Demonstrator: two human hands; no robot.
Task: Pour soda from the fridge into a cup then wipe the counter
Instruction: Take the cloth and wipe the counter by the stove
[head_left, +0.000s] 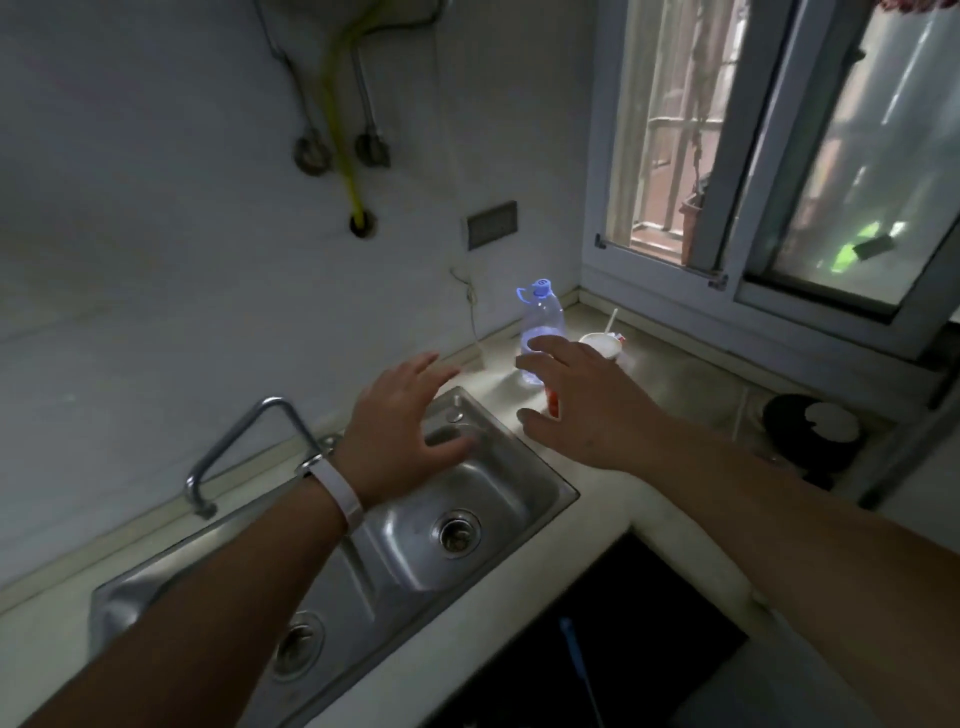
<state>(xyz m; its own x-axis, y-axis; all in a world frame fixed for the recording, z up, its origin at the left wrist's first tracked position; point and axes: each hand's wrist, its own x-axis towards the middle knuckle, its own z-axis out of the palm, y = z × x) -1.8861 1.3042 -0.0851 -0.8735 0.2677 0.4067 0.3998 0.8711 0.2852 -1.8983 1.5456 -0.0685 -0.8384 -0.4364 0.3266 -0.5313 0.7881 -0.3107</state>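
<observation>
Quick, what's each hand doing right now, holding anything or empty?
Left hand: open, fingers spread above the sink, holding nothing.
Right hand: open, fingers spread near the clear bottle, not gripping it.

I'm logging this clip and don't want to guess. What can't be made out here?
- Red object, head view: mostly behind the right hand; can or cup unclear.
- Clear bottle: base hidden by the fingers; contents unreadable.
- White cup: inside not visible.
- Fridge: out of frame.
</observation>
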